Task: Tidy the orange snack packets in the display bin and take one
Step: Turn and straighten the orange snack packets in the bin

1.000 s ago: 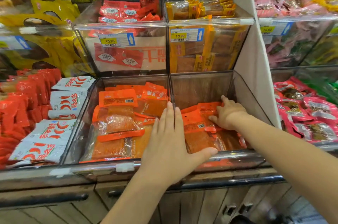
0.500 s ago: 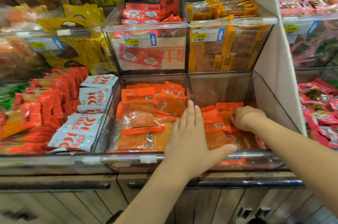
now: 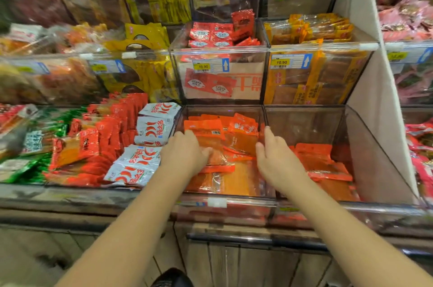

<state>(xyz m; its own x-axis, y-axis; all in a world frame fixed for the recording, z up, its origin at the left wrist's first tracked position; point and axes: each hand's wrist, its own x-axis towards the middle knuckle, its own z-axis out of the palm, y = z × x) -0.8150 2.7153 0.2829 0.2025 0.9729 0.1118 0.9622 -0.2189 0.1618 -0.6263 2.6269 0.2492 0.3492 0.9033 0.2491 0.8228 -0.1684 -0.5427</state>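
Head view: looking down into clear plastic display bins on a shop shelf.
Left bin (image 3: 226,109): clear-walled, holding a loose layer of orange snack packets (image 3: 230,143), some flat, some tilted against each other.
Right bin (image 3: 304,111): next compartment over, sharing a divider wall; more orange packets (image 3: 322,164) low at its front, rear part bare.
Left hand (image 3: 185,153): inside the left bin near its left wall, fingers curled down onto the packets, thumb pressed against a crinkled one (whether anything is actually pinched cannot be told).
Right hand (image 3: 278,157): fingers spread and extended, palm down, at the divider between the two bins, holding nothing; contact with packets below cannot be told.
Top packet (image 3: 203,128): orange header with a small barcode, lying between the two hands, closer to the left one.
Neighbours: white packets with red chillies (image 3: 150,139) just left of the left bin; red packets (image 3: 218,34) in the bin above, with a 10.90 price tag (image 3: 209,65) on its front.
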